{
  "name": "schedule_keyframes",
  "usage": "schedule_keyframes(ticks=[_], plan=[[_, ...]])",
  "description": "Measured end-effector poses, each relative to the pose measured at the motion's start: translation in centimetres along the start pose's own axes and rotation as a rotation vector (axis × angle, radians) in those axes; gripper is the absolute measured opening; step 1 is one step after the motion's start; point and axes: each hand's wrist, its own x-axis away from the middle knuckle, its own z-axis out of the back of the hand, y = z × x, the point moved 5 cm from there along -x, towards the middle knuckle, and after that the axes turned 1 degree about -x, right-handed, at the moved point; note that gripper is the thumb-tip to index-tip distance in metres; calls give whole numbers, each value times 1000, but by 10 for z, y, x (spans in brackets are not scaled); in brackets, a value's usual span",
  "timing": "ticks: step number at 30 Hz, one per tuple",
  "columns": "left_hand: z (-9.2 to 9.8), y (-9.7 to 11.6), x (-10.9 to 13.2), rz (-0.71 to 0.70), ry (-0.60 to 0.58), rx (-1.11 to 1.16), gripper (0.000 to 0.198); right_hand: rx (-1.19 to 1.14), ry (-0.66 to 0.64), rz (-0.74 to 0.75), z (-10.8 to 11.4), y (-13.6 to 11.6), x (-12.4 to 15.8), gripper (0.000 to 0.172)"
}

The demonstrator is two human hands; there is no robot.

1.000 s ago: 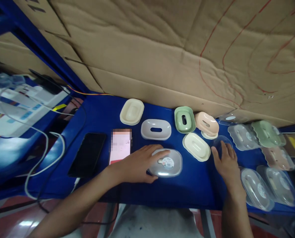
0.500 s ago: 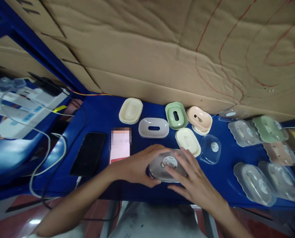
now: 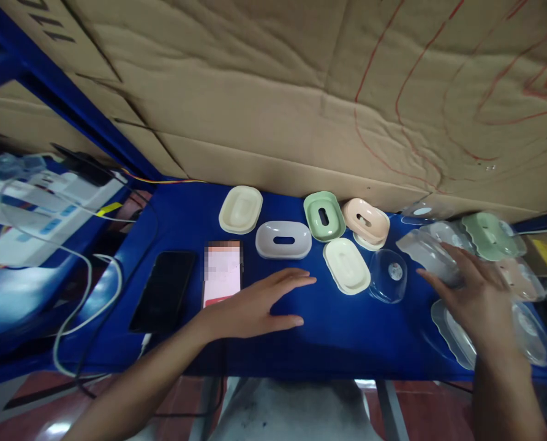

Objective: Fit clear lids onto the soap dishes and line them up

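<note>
My right hand (image 3: pixel 478 294) is at the right side of the table, its thumb and fingers around a greyish soap dish with a clear lid (image 3: pixel 429 254). The dish is tilted, and part of it is hidden by the fingers. Behind and under it are other lidded soap dishes, a green one (image 3: pixel 489 236) and a pink one (image 3: pixel 524 278). My left hand (image 3: pixel 264 306) hovers over the blue table with thumb and fingers apart, holding nothing. Nearest to it are a phone with a lit screen (image 3: pixel 222 275) and a pale grey slotted tray (image 3: pixel 283 240).
Cream trays (image 3: pixel 241 209), a green slotted tray (image 3: pixel 324 216), a peach slotted tray (image 3: pixel 367 220) and a loose clear lid (image 3: pixel 388 282) lie on the blue table (image 3: pixel 273 358). A dark phone (image 3: pixel 165 288), cables and a power strip (image 3: pixel 62 214) are leftward. Cardboard (image 3: pixel 255 92) stands behind.
The lidded soap dish that was between both hands at the front middle has gone right with my right hand. My left hand has let go and stays near its place, thumb and fingers apart.
</note>
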Motion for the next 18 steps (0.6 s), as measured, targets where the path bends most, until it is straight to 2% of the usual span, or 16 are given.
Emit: schedule_keyframes(ticks=[2,4,7,10,14,18], plan=[[-3,2,-1,-1,-24,-15,61,125,-29,-51,-14,28,-4,64],[-5,3,-2,4,-43,-34,55,193,-65,-64,-30,45,-6,65],[-5,2,-5,13,-31,-71,48,213,-119,-47,-50,55,-4,66],[-3,0,-7,14,6,-107,43,169,-216,-24,-64,56,1,56],[-4,-1,-7,7,26,-159,40,135,-265,-30,-61,53,-11,51],[-5,-1,-8,-37,64,-215,37,186,-157,61,-49,42,-62,45]])
